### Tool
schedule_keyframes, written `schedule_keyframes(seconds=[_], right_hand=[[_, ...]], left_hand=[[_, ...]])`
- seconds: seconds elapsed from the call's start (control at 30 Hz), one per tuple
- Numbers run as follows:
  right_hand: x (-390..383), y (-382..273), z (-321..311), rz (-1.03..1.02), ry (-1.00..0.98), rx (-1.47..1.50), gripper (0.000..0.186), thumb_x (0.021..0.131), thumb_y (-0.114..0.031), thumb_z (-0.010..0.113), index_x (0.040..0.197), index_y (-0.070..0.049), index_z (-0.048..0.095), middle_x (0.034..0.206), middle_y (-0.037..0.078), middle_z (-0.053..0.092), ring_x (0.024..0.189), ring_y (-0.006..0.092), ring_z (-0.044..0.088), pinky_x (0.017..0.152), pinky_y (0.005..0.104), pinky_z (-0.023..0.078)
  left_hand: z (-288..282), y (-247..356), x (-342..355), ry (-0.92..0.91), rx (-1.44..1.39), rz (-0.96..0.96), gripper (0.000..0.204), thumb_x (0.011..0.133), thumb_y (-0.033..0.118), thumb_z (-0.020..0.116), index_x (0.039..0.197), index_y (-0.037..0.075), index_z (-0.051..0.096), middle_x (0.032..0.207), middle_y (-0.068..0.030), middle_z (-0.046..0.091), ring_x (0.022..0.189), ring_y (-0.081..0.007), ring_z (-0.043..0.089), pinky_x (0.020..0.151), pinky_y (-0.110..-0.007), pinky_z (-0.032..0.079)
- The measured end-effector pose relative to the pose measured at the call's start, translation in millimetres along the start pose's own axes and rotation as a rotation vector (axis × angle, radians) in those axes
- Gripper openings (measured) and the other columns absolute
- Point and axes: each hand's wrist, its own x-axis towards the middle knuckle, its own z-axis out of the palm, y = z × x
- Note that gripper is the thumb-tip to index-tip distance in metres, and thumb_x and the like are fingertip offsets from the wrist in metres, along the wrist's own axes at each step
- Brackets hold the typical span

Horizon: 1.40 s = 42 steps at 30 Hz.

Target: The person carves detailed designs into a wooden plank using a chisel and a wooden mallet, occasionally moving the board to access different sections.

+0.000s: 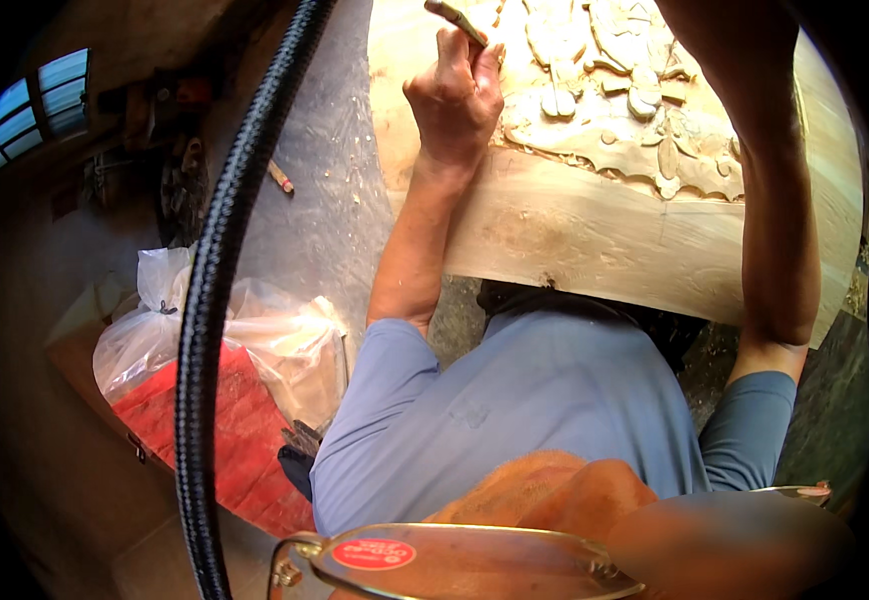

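Note:
My left hand (455,95) is closed in a fist round the wooden handle of a carving tool (455,18), probably a chisel; its blade cannot be made out. This fist rests at the left part of a pale wooden panel (595,230). Raised carving (645,75) with scrolls and leaf shapes covers the panel's far part, brightly lit. On the right my forearm (780,200) reaches over the board and leaves the picture at the top, so my right hand is out of sight.
A thick black braided hose (220,230) crosses the view at left. Beyond it lie clear plastic bags (285,330) and a red sheet (245,440). A short stick (282,178) lies on the grey floor (325,150). A barred window (40,105) shows far left.

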Motion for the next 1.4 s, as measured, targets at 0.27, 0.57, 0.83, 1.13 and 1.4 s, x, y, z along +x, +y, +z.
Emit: schedule_keyframes(seconds=[0.27,0.57,0.83,1.13,1.4], right_hand=[[12.5,-27.0,30.8,-0.106,-0.04,0.012,0.063,0.082,-0.011,0.087,0.141,-0.018,0.068,0.122,0.005,0.078,0.103,0.0245,0.078,0.082,0.0336,0.064],[-23.0,10.2,-39.8,-0.11,-0.289,-0.344,0.063,0.082,-0.011,0.088,0.141,-0.017,0.068,0.123,0.005,0.078,0.104,0.0249,0.078,0.084,0.0339,0.064],[-164.1,0.9,-164.8,0.087,-0.232,-0.547,0.061,0.084,-0.013,0.09,0.138,-0.002,0.065,0.124,0.018,0.075,0.103,0.0299,0.077,0.087,0.0383,0.067],[-98.6,-120.2,-226.1,0.073,-0.416,-0.526,0.06,0.094,-0.03,0.082,0.135,0.002,0.052,0.113,0.021,0.072,0.102,0.0382,0.074,0.085,0.0445,0.064],[-84.3,-108.2,-222.5,-0.04,-0.385,-0.502,0.064,0.103,-0.055,0.063,0.133,0.001,0.055,0.113,0.021,0.073,0.097,0.0365,0.074,0.08,0.0441,0.061]], left_hand=[[-2.8,-6.6,-7.9,0.008,0.076,0.023,0.024,0.091,0.011,0.082,0.095,0.006,0.058,0.068,-0.0102,0.068,0.057,-0.0305,0.069,0.051,-0.039,0.053],[-48.4,3.1,-9.1,0.412,-0.649,-0.301,0.014,0.097,0.001,0.075,0.106,-0.001,0.064,0.089,-0.0142,0.078,0.08,-0.018,0.077,0.074,-0.031,0.066],[-96.3,-33.1,-65.7,0.325,-0.729,-0.812,0.013,0.102,0.002,0.069,0.108,-0.003,0.059,0.09,-0.0182,0.078,0.082,-0.0182,0.076,0.081,-0.03,0.063],[-202.2,8.3,29.9,0.36,-0.694,-0.812,0.01,0.101,-0.001,0.066,0.108,-0.003,0.059,0.089,-0.0181,0.078,0.08,-0.0171,0.075,0.08,-0.027,0.06],[-199.0,-12.9,67.6,0.349,-0.71,-0.635,0.019,0.102,-0.002,0.065,0.12,-0.004,0.064,0.098,-0.0139,0.074,0.083,-0.0205,0.074,0.081,-0.035,0.066]])
